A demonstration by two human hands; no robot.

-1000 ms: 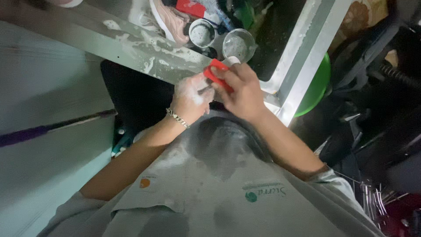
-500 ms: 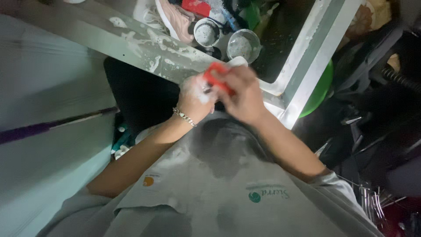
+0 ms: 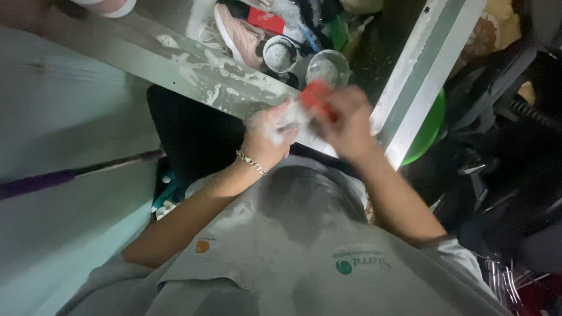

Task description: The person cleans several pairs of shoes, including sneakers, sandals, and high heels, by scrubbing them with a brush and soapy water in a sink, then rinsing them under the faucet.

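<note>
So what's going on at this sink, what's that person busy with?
A person in a grey shirt is working over the soapy metal sink edge. Their right hand grips a small red sponge-like pad, pressed against something in the foam-covered left hand; what that thing is cannot be made out. A chain bracelet sits on the left wrist. Inside the sink lie two round cups, a pink shoe and other clutter.
</note>
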